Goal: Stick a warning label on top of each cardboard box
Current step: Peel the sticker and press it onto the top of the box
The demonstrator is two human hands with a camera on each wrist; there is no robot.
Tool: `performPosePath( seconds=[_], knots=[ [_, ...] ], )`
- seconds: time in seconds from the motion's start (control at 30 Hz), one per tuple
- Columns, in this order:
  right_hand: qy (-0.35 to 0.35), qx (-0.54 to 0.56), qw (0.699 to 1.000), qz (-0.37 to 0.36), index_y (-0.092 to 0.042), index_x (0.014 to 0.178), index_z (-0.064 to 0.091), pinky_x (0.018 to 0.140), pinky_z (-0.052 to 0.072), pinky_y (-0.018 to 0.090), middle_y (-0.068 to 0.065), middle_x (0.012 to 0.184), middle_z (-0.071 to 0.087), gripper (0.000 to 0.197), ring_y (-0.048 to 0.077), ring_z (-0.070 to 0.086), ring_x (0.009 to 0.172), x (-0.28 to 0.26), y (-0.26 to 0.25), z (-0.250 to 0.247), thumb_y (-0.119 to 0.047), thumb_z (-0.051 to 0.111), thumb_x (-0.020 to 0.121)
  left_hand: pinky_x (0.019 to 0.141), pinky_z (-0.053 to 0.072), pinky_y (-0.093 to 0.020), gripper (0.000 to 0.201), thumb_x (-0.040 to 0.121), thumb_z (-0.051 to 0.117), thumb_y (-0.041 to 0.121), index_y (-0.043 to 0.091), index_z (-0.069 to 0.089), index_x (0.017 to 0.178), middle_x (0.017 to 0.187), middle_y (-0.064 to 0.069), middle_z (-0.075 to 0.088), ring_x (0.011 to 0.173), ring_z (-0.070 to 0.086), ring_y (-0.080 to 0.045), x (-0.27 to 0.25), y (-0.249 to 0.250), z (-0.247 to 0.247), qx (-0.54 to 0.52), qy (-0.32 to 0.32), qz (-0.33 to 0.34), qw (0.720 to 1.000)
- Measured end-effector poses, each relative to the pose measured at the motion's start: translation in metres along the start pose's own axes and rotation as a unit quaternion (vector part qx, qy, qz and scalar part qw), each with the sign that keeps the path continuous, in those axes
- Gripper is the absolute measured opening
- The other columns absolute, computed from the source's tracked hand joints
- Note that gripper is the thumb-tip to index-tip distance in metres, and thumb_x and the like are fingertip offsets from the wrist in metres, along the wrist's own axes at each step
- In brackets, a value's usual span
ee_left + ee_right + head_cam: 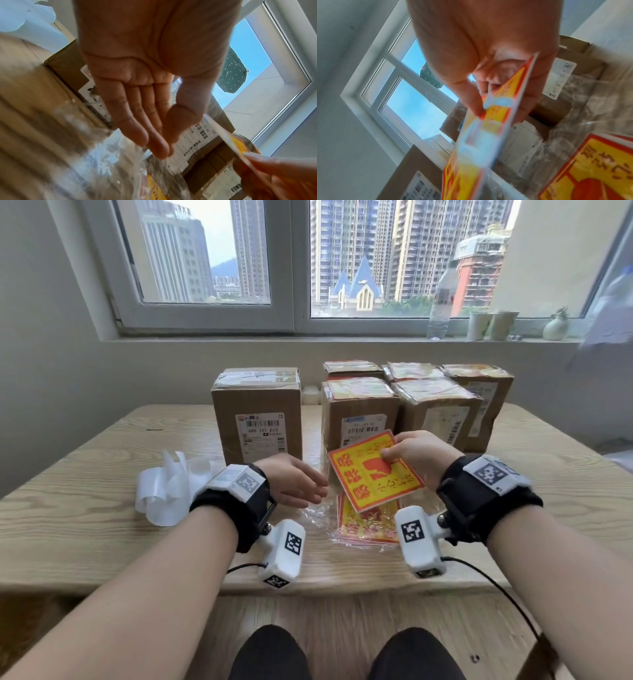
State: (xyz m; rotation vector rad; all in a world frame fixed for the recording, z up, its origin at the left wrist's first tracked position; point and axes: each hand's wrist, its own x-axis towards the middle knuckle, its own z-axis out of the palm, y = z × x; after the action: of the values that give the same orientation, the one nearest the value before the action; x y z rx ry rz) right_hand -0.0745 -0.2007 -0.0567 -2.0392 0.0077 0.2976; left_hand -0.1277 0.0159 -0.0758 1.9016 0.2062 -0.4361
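My right hand (pixel 407 455) pinches a red and yellow warning label (pixel 371 474) by its upper right edge, thumb on its face, above the table. The same label (pixel 477 135) shows edge-on in the right wrist view. My left hand (pixel 301 484) hovers just left of it, fingers straight and holding nothing; its palm (pixel 137 94) faces the boxes. A stack of more labels (pixel 368 522) lies in a clear plastic bag under the held one. One cardboard box (pixel 257 412) stands apart at centre left with no yellow label on top. Several boxes (pixel 404 405) at the right carry yellow labels on top.
Crumpled white backing papers (pixel 164 487) lie on the wooden table (pixel 85 508) left of my left wrist. A water bottle (pixel 442 302), cups (pixel 493 325) and a small vase (pixel 555 326) stand on the windowsill behind.
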Motion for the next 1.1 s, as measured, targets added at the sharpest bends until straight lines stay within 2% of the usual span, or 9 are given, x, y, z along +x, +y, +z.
performPosePath(
  seconds=[0.1,0.2,0.43,0.6,0.73,0.83,0.97,1.03,1.1],
  knots=[
    [0.045,0.096,0.994,0.019,-0.006,0.1,0.062,0.088,0.055,0.054,0.016,0.1,0.07,0.007,0.035,0.069,0.094,-0.001,0.003,0.0,-0.007,0.058,0.093,0.075,0.056,-0.022,0.026,0.082,0.068,-0.002,0.009,0.071,0.105,0.104,-0.009,0.074,0.083,0.07,-0.011,-0.007,0.002,0.003,0.023,-0.049,0.012,0.998],
    [0.061,0.133,0.989,0.03,-0.007,0.11,0.06,0.087,0.056,0.052,0.014,0.097,0.071,0.016,0.032,0.07,0.091,-0.002,0.01,0.006,-0.01,0.057,0.095,0.065,0.054,-0.019,0.018,0.078,0.075,0.008,0.011,0.073,0.096,0.091,-0.006,0.076,0.073,0.07,-0.008,-0.01,0.005,0.009,0.013,-0.067,0.024,0.997],
    [0.065,0.179,0.981,0.027,-0.005,0.117,0.056,0.084,0.057,0.052,0.016,0.099,0.07,0.02,0.032,0.07,0.088,-0.01,0.012,0.012,-0.009,0.053,0.097,0.054,0.051,-0.016,0.004,0.082,0.072,0.01,0.011,0.075,0.084,0.082,-0.006,0.076,0.064,0.069,-0.007,-0.009,0.004,0.011,-0.006,-0.034,0.044,0.998],
    [0.072,0.18,0.981,0.028,-0.005,0.122,0.054,0.083,0.057,0.049,0.015,0.099,0.068,0.025,0.029,0.069,0.086,-0.011,0.014,0.013,-0.009,0.053,0.097,0.054,0.05,-0.016,0.006,0.082,0.071,0.007,0.011,0.074,0.08,0.079,-0.007,0.075,0.063,0.068,-0.008,-0.008,0.005,0.012,-0.018,-0.026,0.056,0.998],
    [0.071,0.173,0.982,0.033,-0.008,0.119,0.053,0.075,0.058,0.043,0.012,0.093,0.067,0.022,0.026,0.068,0.079,-0.01,0.02,0.014,-0.009,0.052,0.098,0.053,0.05,-0.015,0.008,0.082,0.07,0.007,0.011,0.074,0.077,0.079,-0.007,0.075,0.063,0.068,-0.008,-0.007,0.005,0.014,-0.025,-0.024,0.059,0.998],
    [0.074,0.17,0.982,0.035,-0.008,0.116,0.053,0.079,0.058,0.045,0.01,0.089,0.066,0.018,0.026,0.067,0.079,-0.009,0.022,0.016,-0.008,0.053,0.097,0.054,0.05,-0.016,0.005,0.083,0.069,0.008,0.009,0.073,0.081,0.078,-0.006,0.075,0.063,0.068,-0.007,-0.006,0.004,0.014,-0.028,-0.028,0.058,0.998],
    [0.077,0.14,0.986,0.045,-0.005,0.113,0.054,0.088,0.056,0.049,0.013,0.095,0.068,0.021,0.03,0.069,0.089,-0.009,0.027,0.018,-0.008,0.059,0.093,0.053,0.048,-0.015,0.005,0.084,0.068,0.01,0.01,0.073,0.082,0.076,-0.004,0.074,0.061,0.067,-0.006,-0.006,0.003,0.014,-0.038,-0.03,0.062,0.997],
    [0.085,0.092,0.991,0.039,-0.005,0.116,0.051,0.091,0.054,0.049,0.012,0.104,0.066,0.037,0.031,0.067,0.099,-0.008,0.029,0.019,-0.008,0.07,0.084,0.053,0.047,-0.015,0.007,0.084,0.069,0.013,0.013,0.073,0.078,0.075,-0.003,0.074,0.06,0.066,-0.005,-0.005,0.002,0.013,-0.05,-0.022,0.069,0.996],
    [0.108,0.015,0.994,0.022,-0.011,0.123,0.048,0.094,0.052,0.043,0.008,0.114,0.059,0.056,0.028,0.062,0.108,-0.011,0.028,0.019,-0.011,0.079,0.076,0.055,0.045,-0.016,0.007,0.083,0.07,0.014,0.014,0.073,0.077,0.074,-0.002,0.073,0.059,0.065,-0.004,-0.004,0.002,0.012,-0.06,-0.016,0.074,0.995]
  ],
)
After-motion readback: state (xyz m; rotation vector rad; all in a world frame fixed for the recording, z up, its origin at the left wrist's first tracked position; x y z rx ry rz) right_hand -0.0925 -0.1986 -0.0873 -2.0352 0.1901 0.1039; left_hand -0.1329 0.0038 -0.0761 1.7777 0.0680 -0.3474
